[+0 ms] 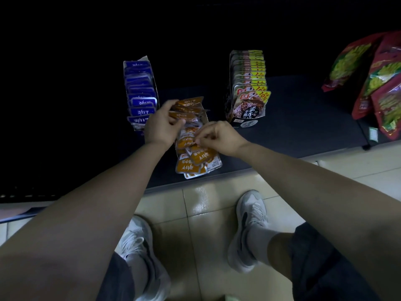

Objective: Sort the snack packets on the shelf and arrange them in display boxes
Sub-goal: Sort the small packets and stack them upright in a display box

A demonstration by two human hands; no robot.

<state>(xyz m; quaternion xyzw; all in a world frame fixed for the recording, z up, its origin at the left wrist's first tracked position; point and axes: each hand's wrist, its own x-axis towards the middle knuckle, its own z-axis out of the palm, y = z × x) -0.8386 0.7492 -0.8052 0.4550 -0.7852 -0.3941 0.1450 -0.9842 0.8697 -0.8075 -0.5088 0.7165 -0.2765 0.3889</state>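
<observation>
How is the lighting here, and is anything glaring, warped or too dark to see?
Head view: dim overall, black beyond the back of the shelf. Head view: soft glare on the floor tiles. Head view: wide-angle warp bows the shelf edge and stretches the forearms; print on the orange packets is legible.

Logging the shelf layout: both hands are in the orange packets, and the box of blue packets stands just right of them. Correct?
No: the head view shows the box of blue packets just left of the orange packets, not right. The left hand and right hand are both in them.
</observation>
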